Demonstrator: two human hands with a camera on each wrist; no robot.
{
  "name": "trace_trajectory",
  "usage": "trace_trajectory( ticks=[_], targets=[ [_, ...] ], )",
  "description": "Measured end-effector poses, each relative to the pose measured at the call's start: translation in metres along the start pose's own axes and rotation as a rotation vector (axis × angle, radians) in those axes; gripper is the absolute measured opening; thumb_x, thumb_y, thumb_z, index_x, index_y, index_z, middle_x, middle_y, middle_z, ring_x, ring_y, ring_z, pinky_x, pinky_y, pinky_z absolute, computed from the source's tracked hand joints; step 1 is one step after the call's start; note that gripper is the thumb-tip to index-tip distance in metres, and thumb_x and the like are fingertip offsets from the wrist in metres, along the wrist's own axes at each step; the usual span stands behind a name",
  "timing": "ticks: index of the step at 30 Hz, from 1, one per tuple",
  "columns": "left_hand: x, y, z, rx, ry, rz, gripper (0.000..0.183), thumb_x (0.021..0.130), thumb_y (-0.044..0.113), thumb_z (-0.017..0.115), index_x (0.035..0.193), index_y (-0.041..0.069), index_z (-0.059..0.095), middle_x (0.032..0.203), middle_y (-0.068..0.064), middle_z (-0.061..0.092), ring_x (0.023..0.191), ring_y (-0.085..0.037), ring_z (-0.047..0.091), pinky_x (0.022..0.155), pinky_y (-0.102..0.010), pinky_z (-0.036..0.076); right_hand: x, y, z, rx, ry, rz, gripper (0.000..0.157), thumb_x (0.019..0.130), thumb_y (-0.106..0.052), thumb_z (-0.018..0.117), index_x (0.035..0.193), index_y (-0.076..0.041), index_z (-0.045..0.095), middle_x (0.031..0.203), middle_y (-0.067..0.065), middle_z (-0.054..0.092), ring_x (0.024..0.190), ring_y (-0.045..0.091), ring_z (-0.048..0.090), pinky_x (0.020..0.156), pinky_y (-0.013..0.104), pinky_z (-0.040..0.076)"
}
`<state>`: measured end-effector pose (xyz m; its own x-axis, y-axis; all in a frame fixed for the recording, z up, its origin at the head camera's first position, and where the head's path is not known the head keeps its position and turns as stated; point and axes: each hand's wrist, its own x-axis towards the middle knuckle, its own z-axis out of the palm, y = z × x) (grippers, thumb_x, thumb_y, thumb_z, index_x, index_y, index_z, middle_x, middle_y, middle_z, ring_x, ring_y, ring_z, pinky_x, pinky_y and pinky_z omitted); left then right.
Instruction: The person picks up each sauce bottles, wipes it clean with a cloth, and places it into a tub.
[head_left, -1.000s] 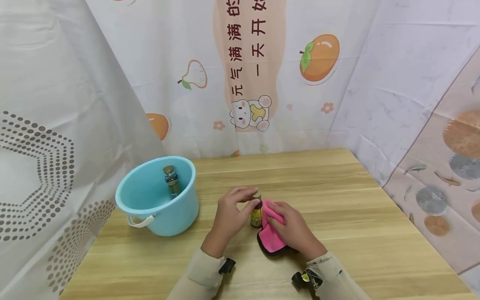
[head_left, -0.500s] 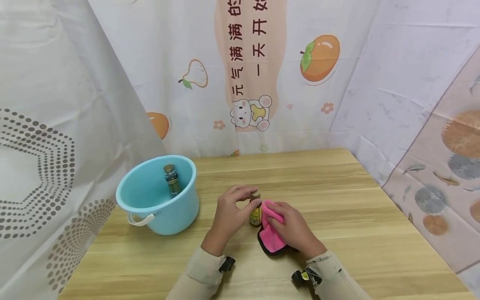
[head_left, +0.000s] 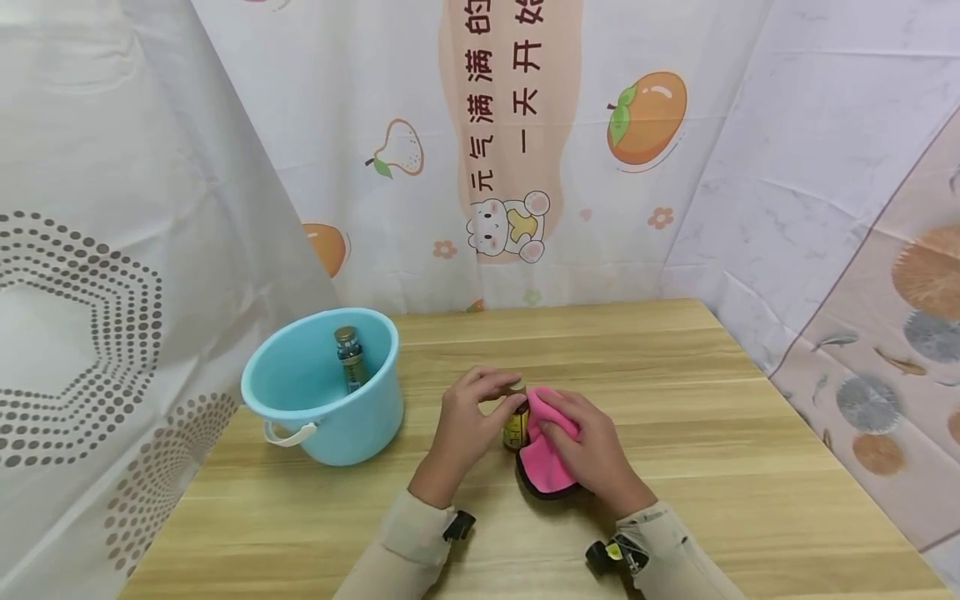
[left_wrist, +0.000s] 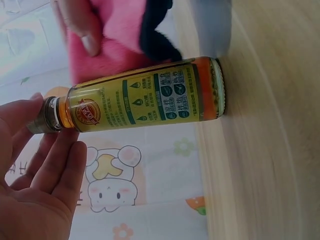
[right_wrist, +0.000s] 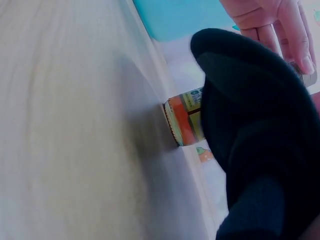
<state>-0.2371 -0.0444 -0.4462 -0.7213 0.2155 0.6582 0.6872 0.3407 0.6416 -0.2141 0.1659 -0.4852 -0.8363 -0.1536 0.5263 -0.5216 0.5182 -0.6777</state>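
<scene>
A small glass bottle (left_wrist: 140,97) with a yellow-green label and metal cap stands on the table. My left hand (head_left: 468,421) pinches it by the cap and neck between thumb and fingers, as the left wrist view shows. From the other side my right hand (head_left: 592,446) grips a pink cloth (head_left: 546,462) with a dark edge and holds it against the bottle's side. In the right wrist view the cloth's dark underside (right_wrist: 260,115) covers much of the bottle, leaving the bottle's base (right_wrist: 182,120) in sight.
A light blue bucket (head_left: 352,429) with a white handle stands on the left of the wooden table (head_left: 675,517). Inside it leans another dark capped bottle (head_left: 351,358). Printed curtains (head_left: 375,75) hang behind and at both sides.
My right hand and the pink cloth have shifted slightly up along the bottle. The left hand keeps its grip at the cap. The whole head view has drifted a little.
</scene>
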Motion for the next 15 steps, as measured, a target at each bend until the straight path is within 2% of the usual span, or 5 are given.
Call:
trace_trajectory(
  ticks=[3,6,10,15],
  targets=[
    [0.0009,-0.0013,0.0025,-0.009,-0.007,0.020,0.025,0.094,0.018,0.079,0.117,0.010,0.077,0.112,0.000,0.070,0.096,-0.011,0.074,0.087,-0.027,0.062,0.0008,0.0009,-0.0014,0.034,0.035,-0.038,0.043,0.099,-0.019,0.073,0.141,-0.028,0.066,0.140,-0.005,0.064,0.127,0.015,0.063,0.103,0.021,0.052],
    [0.0000,-0.0028,0.0045,-0.015,-0.015,0.036,0.025,0.094,0.017,0.078,0.118,0.009,0.077,0.114,-0.001,0.071,0.098,-0.013,0.074,0.088,-0.028,0.062,0.0007,0.0015,-0.0013,0.074,0.071,-0.079,0.045,0.098,-0.016,0.073,0.141,-0.024,0.066,0.144,-0.001,0.062,0.131,0.019,0.061,0.106,0.014,0.047],
    [-0.0035,-0.0040,0.0037,0.012,-0.004,0.049,0.024,0.094,0.014,0.078,0.118,0.011,0.077,0.115,-0.002,0.072,0.100,-0.014,0.074,0.088,-0.028,0.062,0.0004,0.0003,0.0016,0.126,0.083,-0.114,0.046,0.097,-0.012,0.074,0.142,-0.018,0.065,0.146,0.005,0.061,0.133,0.025,0.059,0.110,0.014,0.043],
    [-0.0025,-0.0044,0.0029,0.012,0.005,0.061,0.024,0.094,0.012,0.077,0.118,0.011,0.077,0.116,-0.001,0.072,0.101,-0.014,0.074,0.089,-0.029,0.062,0.0019,-0.0011,0.0020,0.118,0.058,-0.119,0.046,0.098,-0.013,0.072,0.143,-0.017,0.064,0.147,0.006,0.059,0.133,0.024,0.059,0.109,0.014,0.044]
  ],
)
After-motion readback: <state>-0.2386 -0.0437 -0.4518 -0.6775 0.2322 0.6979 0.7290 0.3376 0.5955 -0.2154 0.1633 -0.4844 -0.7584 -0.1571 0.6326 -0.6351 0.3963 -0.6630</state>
